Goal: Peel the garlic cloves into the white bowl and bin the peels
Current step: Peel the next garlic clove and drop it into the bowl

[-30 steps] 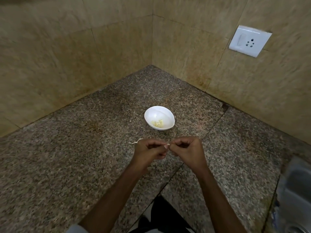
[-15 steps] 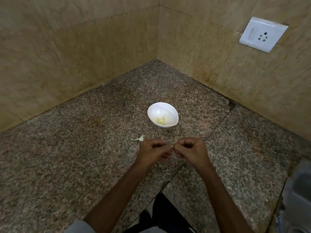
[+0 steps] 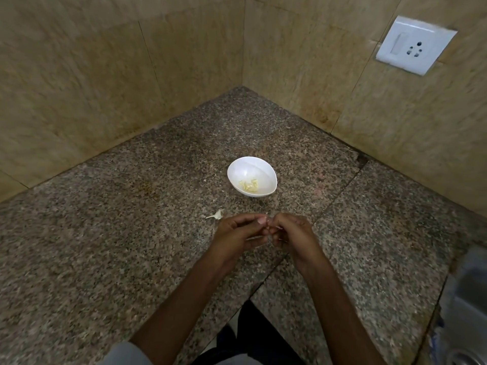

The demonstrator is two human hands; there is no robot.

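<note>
Left hand (image 3: 237,234) and right hand (image 3: 293,233) meet fingertip to fingertip above the speckled granite countertop (image 3: 105,246). Their curled fingers pinch a small, mostly hidden garlic clove (image 3: 267,227). Beyond them, the oval white bowl (image 3: 263,169) contains peeled yellowish garlic pieces (image 3: 249,185). A pale garlic scrap (image 3: 217,215) lies beside the left hand.

This was a home kitchen, tucked into a corner. A speckled granite counter (image 3: 105,259) met beige tiled walls (image 3: 92,75). A white switch-and-socket plate (image 3: 415,44) sat high on the far right, a steel sink (image 3: 466,312) edged in near right, and a white bowl (image 3: 245,167) held peeled garlic (image 3: 249,185).
</note>
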